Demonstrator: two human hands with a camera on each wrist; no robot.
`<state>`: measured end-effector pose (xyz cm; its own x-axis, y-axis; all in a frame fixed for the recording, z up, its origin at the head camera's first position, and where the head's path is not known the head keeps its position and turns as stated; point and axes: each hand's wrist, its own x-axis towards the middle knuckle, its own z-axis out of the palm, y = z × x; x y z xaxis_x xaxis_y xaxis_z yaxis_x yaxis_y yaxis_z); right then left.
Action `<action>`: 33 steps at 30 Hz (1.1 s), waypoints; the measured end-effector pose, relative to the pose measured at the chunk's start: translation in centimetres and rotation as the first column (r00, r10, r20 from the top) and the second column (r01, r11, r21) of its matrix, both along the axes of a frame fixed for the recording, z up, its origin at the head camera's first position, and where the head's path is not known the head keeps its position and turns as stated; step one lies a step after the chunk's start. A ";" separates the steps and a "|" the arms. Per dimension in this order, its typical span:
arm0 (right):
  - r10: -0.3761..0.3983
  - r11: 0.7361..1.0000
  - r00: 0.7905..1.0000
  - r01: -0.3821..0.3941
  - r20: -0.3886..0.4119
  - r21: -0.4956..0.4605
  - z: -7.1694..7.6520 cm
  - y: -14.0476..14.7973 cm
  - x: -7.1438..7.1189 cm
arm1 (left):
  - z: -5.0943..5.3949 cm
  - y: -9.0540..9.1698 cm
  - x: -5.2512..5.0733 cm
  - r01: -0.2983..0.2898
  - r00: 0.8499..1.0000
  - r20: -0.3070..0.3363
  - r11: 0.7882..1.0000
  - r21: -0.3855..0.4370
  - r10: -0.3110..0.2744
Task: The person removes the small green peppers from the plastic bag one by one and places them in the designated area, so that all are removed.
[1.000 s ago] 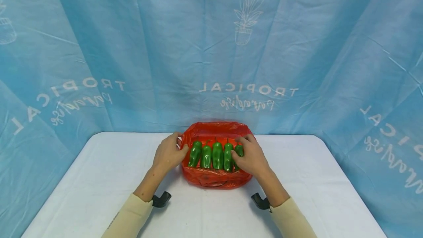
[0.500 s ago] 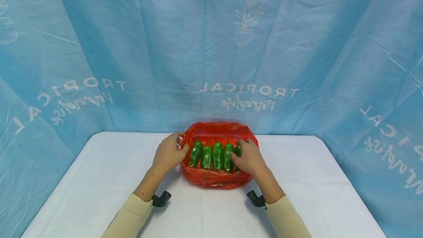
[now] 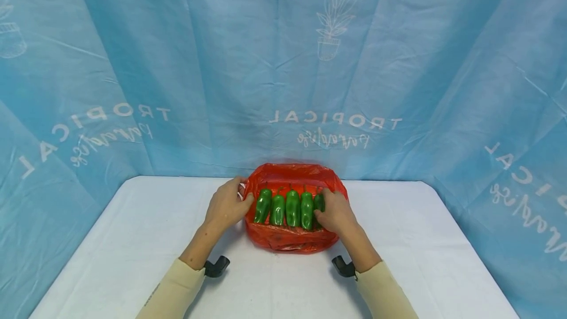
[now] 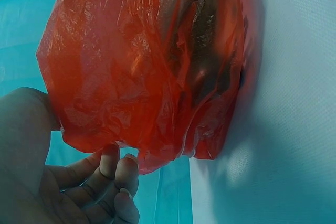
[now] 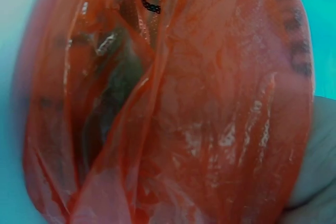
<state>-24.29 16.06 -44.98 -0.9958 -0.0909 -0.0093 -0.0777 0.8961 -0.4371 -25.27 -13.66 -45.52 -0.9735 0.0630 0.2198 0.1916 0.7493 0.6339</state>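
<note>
A red plastic bag [image 3: 288,244] stands on the table with its mouth held wide. Several green peppers [image 3: 293,208] lie side by side in it, stems pointing away. My left hand [image 3: 227,205] pinches the bag's left rim, thumb inside and fingers outside; the left wrist view shows those fingers [image 4: 109,160] curled at the plastic. Reaching over the right rim, my right hand [image 3: 338,209] holds the rightmost green pepper [image 3: 318,203] between thumb and fingers. That pepper is partly covered by the hand. In the right wrist view, the bag wall [image 5: 210,114] hides the fingers.
A white-covered table [image 3: 146,240] carries the bag near its far edge. Behind and at both sides hangs a blue printed curtain [image 3: 221,87]. Black wrist mounts [image 3: 217,267] sit on the inner side of each wrist.
My right hand has shifted slightly, its thumb drawing back right, off the fourth pepper to the rightmost one. The bag's right rim has spread a little outward. My left hand stays put.
</note>
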 end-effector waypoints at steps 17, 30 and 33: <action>-0.047 0.999 0.998 0.047 0.036 -0.003 -0.5 -0.1 -0.4 | 0.1 0.3 0.2 0.004 1.000 0.003 1.000 0.004 -0.004; -0.050 0.999 0.998 0.050 0.029 0.022 -0.5 -0.2 -0.4 | 0.2 0.4 0.4 0.010 1.000 0.006 1.000 -0.004 -0.010; -0.047 0.999 0.998 0.046 0.037 0.012 -0.5 -0.2 -0.2 | 0.1 0.4 0.4 0.013 1.000 0.003 1.000 -0.003 -0.013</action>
